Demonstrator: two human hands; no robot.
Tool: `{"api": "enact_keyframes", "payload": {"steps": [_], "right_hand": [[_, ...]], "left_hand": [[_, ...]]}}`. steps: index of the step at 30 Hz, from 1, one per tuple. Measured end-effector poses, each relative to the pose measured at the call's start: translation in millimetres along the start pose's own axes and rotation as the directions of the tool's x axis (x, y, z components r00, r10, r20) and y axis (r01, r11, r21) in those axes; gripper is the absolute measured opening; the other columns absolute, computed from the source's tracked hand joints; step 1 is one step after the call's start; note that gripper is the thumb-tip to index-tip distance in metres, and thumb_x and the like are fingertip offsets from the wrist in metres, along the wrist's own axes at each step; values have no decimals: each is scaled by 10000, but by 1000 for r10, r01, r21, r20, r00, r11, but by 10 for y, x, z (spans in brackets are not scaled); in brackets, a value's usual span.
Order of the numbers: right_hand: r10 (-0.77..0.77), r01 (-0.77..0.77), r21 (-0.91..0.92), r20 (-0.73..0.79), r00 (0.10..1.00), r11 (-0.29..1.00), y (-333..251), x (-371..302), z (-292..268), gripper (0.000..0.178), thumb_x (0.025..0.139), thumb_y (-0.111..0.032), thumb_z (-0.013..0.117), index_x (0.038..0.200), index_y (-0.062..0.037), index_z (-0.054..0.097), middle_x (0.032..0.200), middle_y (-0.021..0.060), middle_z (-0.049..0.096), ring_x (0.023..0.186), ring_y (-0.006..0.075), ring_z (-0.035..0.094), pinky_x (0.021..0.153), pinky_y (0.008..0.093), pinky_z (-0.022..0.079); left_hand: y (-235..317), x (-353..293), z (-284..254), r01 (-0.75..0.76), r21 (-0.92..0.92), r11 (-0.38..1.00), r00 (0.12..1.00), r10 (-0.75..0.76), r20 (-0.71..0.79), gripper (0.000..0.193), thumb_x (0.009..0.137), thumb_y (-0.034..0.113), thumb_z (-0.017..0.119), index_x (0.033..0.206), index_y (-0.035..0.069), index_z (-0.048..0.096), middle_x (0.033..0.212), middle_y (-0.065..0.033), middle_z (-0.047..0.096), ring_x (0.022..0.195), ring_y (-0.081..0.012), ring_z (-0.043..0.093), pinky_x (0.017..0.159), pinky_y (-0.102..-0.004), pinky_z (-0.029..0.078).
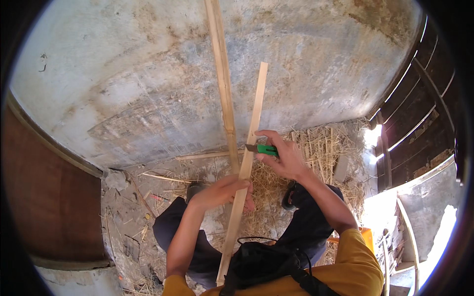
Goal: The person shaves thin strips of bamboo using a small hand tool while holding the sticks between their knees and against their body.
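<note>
A long, pale wooden strip [257,101] slants up from my lap toward the wall. My left hand [224,191] is wrapped round it at about its middle. Higher up, my right hand [286,158] grips a green utility knife [266,150]. The knife's dark blade lies against the strip, and my right index finger reaches to the strip's edge just above it. Behind the strip, a thicker wooden pole [222,74] leans on the stained wall, its lower part partly hidden by the strip and my left hand.
Straw and shavings [269,182] litter the ground between my feet and along the wall [163,93]. A brown panel [49,192] stands at the left. On the right are a dark slatted wall [414,108] and several thin sticks [407,227]. A yellow object [367,238] sits behind my right elbow.
</note>
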State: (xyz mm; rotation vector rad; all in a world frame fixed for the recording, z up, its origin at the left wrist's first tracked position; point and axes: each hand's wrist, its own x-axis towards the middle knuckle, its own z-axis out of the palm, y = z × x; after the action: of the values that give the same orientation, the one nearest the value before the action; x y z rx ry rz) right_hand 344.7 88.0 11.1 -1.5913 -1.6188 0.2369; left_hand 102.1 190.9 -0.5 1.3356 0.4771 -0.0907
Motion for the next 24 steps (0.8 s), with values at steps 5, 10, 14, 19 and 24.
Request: {"api": "enact_keyframes", "payload": {"steps": [5, 10, 14, 19, 24], "right_hand": [[-33, 32, 20, 28, 999, 999, 43, -34, 77, 413, 968, -325, 788, 1240, -51, 641, 857, 124, 692, 726, 328, 700, 667, 409, 540], [-199, 199, -34, 17, 980, 979, 104, -79, 90, 323, 942, -298, 809, 1125, -53, 704, 877, 116, 714, 733, 352, 702, 656, 413, 542], [-168, 177, -65, 131, 977, 982, 79, -130, 73, 274, 925, -308, 822, 1048, -78, 738, 859, 99, 727, 697, 319, 708, 620, 396, 542], [-213, 226, -83, 143, 967, 971, 25, -131, 108, 255, 908, -313, 833, 1024, -102, 752, 841, 74, 736, 640, 281, 703, 566, 374, 530], [-239, 257, -132, 138, 961, 957, 65, -149, 153, 255, 942, -369, 785, 1057, -147, 739, 780, 43, 715, 608, 259, 701, 525, 387, 540]], "left_hand": [[-123, 178, 1, -104, -109, 989, 994, 105, 3, 295, 1116, 295, 531, 1088, 17, 625, 849, -99, 688, 772, -229, 730, 751, -358, 606], [-202, 76, 120, -175, -166, 970, 981, 158, -112, 264, 1130, 261, 506, 1054, 26, 601, 787, -52, 618, 686, -162, 648, 651, -330, 545], [-261, 74, 221, -277, -132, 952, 955, 258, -144, 267, 1145, 248, 484, 1053, 23, 595, 745, -35, 586, 669, -130, 623, 622, -291, 511], [-312, 73, 228, -328, -113, 938, 928, 298, -226, 198, 1127, 204, 545, 1062, 22, 594, 704, -9, 568, 593, -105, 593, 540, -290, 482], [-299, 51, 230, -333, -5, 943, 866, 303, -398, 187, 1021, 164, 742, 1018, 30, 612, 680, 17, 560, 554, -93, 587, 503, -295, 482]]}}
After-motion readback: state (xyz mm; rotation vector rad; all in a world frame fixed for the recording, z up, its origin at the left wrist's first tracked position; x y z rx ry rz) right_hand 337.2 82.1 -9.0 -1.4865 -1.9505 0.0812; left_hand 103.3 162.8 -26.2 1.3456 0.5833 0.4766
